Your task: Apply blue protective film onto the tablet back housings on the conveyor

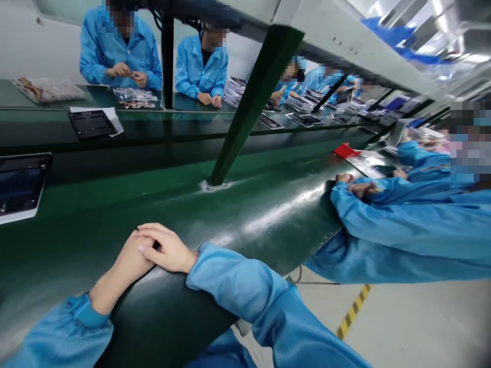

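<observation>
My left hand [128,258] and my right hand [171,251] rest together on the near edge of a dark green conveyor belt [268,204]. The right hand lies over the left, its fingers curled round the left hand's knuckles. Both hands are closed on each other and nothing shows in either. Both arms wear blue sleeves. The nearest object is a black tablet-like device [21,186] on a white sheet, on the belt at the far left and well apart from my hands.
A slanted green post [253,102] rises from the belt's middle. A black tray [92,124] lies on paper beyond it. A co-worker's blue sleeve [383,225] leans on the belt at right, near a red item [345,150]. Several people in blue work opposite.
</observation>
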Tool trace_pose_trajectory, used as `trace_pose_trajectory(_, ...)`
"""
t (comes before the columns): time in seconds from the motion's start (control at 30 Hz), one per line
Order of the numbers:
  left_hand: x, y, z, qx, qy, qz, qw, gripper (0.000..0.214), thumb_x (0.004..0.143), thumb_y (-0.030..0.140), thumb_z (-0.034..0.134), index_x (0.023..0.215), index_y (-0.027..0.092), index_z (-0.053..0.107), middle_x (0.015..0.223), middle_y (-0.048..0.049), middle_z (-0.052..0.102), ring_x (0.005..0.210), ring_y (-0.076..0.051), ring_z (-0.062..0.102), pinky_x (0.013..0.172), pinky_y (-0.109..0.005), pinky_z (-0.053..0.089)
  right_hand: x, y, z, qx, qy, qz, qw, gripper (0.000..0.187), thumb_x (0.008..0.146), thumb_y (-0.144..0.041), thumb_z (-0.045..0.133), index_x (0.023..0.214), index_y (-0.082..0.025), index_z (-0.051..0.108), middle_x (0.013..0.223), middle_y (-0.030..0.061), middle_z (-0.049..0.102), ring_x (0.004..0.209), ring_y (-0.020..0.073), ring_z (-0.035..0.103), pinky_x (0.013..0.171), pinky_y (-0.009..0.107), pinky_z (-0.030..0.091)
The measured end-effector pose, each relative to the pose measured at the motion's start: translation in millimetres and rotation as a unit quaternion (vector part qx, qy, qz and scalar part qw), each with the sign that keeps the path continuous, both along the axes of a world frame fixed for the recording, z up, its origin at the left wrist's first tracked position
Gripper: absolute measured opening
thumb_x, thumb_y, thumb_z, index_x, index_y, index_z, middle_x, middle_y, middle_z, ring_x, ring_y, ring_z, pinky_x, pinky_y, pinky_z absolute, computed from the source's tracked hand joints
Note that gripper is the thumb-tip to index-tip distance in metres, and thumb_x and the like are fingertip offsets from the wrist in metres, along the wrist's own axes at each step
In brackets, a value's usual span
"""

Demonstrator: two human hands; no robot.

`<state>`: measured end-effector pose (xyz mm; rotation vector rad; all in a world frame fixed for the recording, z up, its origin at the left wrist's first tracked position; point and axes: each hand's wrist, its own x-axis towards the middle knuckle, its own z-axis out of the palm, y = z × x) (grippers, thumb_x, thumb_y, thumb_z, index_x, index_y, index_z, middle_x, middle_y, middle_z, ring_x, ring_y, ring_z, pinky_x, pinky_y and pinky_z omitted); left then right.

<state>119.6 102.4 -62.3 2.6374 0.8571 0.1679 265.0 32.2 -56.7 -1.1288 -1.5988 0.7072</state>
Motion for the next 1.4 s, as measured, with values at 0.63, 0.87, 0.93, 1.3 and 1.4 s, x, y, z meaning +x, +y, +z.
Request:
trace_pose_trajectory(0.63, 3.3, -3.5, 17.8, -0.032, 0.021, 0.003, 0.999, 0.029, 0.088, 0.017, 0.054, 0.102, 0.014, 0.08, 0.102, -0.0162, 0.081, 0.102, -0.033, 0.076, 0.099, -0.046, 0.055, -0.3, -0.5, 2.1, 0.004, -0.016, -0.001, 1.0, 0.044, 0.099, -0.046, 0.067, 0.131, -0.017, 0.073, 0.144, 0.0157, 0.071, 0.141, 0.0234, 0.064, 0.124, 0.038, 0.048)
trace_pose_trajectory(0.87, 3.8, 0.1, 18.7, -0.04, 0.041, 0.003, 0.998, 0.037, 0.088, 0.023, 0.05, 0.107, 0.014, 0.08, 0.106, -0.0164, 0.081, 0.104, -0.032, 0.076, 0.098, -0.045, 0.057, -0.2, 2.5, 0.5, 0.001, -0.022, -0.001, 1.0, 0.049, 0.1, -0.05, 0.066, 0.133, -0.015, 0.074, 0.145, 0.0179, 0.069, 0.14, 0.0257, 0.065, 0.125, 0.037, 0.046)
trace_pose_trajectory(0.93, 3.5, 2.1, 16.9, -0.038, 0.052, 0.001, 0.998, 0.038, 0.087, 0.025, 0.049, 0.106, 0.015, 0.081, 0.103, -0.016, 0.081, 0.103, -0.033, 0.076, 0.099, -0.046, 0.057, -0.3, 3.6, -0.5, 0.001, -0.024, 0.004, 1.0, 0.048, 0.1, -0.051, 0.066, 0.132, -0.016, 0.074, 0.146, 0.0167, 0.069, 0.14, 0.0255, 0.065, 0.125, 0.038, 0.046)
trace_pose_trajectory(1.3, 4.9, 9.4, 13.8, -0.045, 0.071, 0.011, 0.996, 0.038, 0.082, 0.029, 0.05, 0.097, 0.018, 0.082, 0.107, -0.0155, 0.083, 0.105, -0.036, 0.077, 0.1, -0.049, 0.058, 0.9, 7.7, -4.9, -0.035, -0.045, 0.01, 0.998, 0.045, 0.099, -0.051, 0.067, 0.137, -0.027, 0.07, 0.153, 0.0063, 0.066, 0.146, 0.0182, 0.06, 0.129, 0.031, 0.041)
trace_pose_trajectory(1.4, 3.9, 10.5, 10.2, -0.047, 0.062, 0.005, 0.997, 0.036, 0.081, 0.03, 0.049, 0.093, 0.02, 0.082, 0.104, -0.0144, 0.083, 0.103, -0.035, 0.076, 0.098, -0.049, 0.058, 1.0, 7.0, -3.5, -0.041, -0.043, 0.009, 0.998, 0.044, 0.099, -0.05, 0.068, 0.137, -0.027, 0.07, 0.154, 0.006, 0.065, 0.146, 0.0179, 0.06, 0.129, 0.031, 0.041)
